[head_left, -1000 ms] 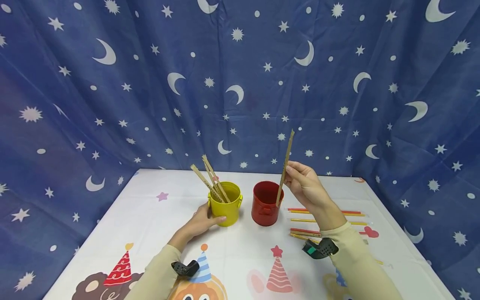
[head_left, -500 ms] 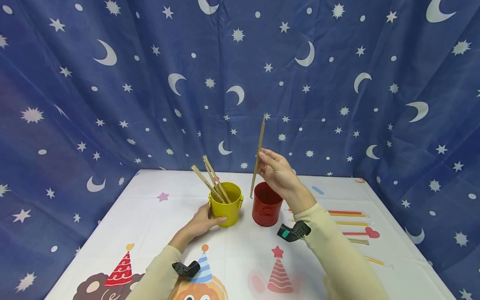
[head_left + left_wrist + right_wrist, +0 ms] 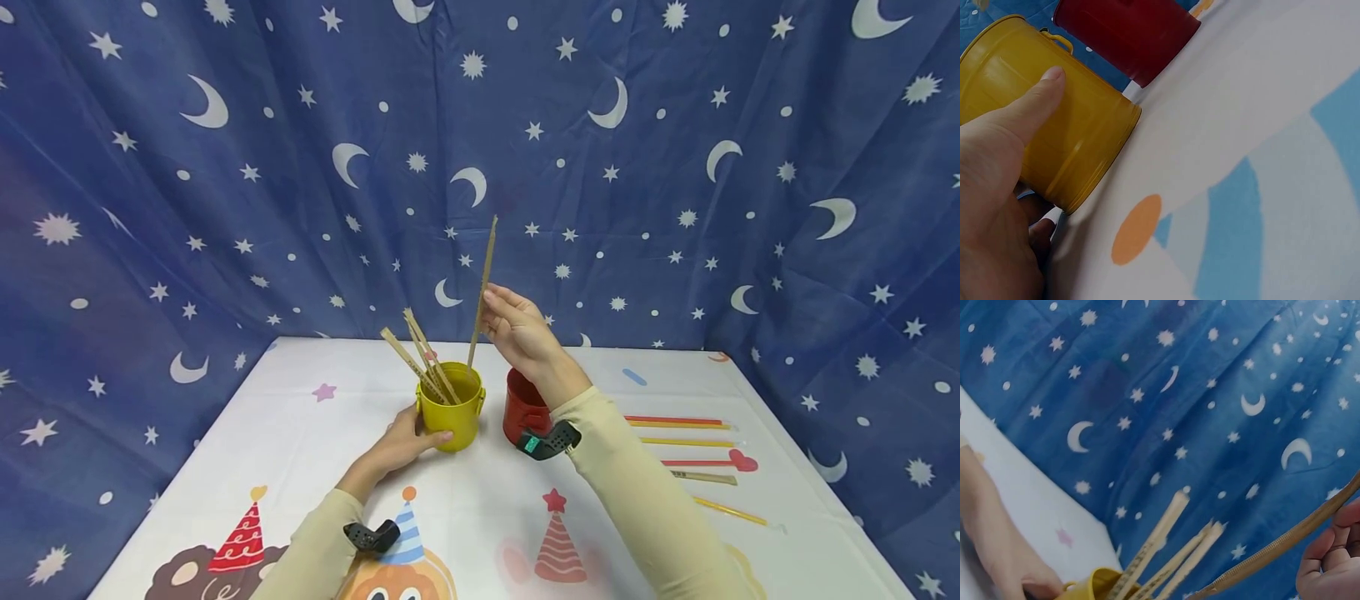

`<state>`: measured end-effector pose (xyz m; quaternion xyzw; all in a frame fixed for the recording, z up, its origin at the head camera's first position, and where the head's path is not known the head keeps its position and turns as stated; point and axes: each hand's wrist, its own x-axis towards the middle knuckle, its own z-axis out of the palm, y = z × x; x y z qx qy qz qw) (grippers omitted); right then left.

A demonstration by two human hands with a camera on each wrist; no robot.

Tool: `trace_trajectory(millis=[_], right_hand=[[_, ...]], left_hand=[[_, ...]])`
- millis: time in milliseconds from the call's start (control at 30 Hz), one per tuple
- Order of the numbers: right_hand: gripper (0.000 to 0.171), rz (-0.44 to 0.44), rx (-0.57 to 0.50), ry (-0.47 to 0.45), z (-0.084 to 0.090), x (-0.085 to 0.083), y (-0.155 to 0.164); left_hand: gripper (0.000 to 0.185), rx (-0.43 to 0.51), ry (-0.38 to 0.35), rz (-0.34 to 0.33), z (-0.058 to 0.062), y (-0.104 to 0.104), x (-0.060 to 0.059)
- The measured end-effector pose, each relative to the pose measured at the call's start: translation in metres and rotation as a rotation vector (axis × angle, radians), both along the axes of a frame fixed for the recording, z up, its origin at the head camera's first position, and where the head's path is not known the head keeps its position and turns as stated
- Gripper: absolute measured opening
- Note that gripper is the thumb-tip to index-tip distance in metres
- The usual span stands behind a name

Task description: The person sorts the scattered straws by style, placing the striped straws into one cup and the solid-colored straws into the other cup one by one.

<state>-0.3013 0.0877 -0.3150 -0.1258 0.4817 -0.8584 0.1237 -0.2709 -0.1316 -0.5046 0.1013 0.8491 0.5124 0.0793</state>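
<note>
A small yellow metal bucket (image 3: 453, 427) stands upright on the table, and my left hand (image 3: 401, 442) grips its side, thumb across the front in the left wrist view. Several brown paper-wrapped sticks (image 3: 406, 357), printed along their length, lean out of it to the left. Between thumb and fingers, my right hand (image 3: 521, 329) pinches one more brown paper-wrapped stick (image 3: 487, 254), held nearly upright. That stick's lower end overlaps the yellow bucket's right rim in the head view. Behind the right wrist stands a red bucket (image 3: 521, 408), partly hidden.
On the right of the table lie red and yellow straws (image 3: 686, 442) in clear wrappers, along with a brown wrapped stick (image 3: 705, 477); the right sleeve covers some of their ends. A blue star-and-moon curtain (image 3: 300, 208) rises along the table's back edge.
My right hand has carried the stick leftward and up, from the red bucket's right side, past that bucket, to above the yellow bucket. The left hand and both buckets have stayed put.
</note>
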Motion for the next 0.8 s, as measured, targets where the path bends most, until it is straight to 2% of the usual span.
trace_trajectory(millis=[200,367,567,800], right_hand=[[0.025,-0.041,0.089,-0.045,-0.02,-0.011,-0.015],[0.011,-0.104,0.23,-0.076,-0.035,-0.018,-0.029],[0.029,-0.145,0.359,-0.079,-0.049,-0.024,-0.041],[0.029,-0.18,0.438,-0.106,-0.06,-0.031,-0.043]], left_hand=[[0.093,0.005,-0.018,0.002,0.0,0.0,0.0],[0.093,0.025,-0.016,-0.004,-0.001,0.0,-0.002],[0.098,0.013,-0.034,0.009,-0.002,-0.001,-0.002],[0.1,0.007,-0.036,0.014,-0.001,0.001,-0.002]])
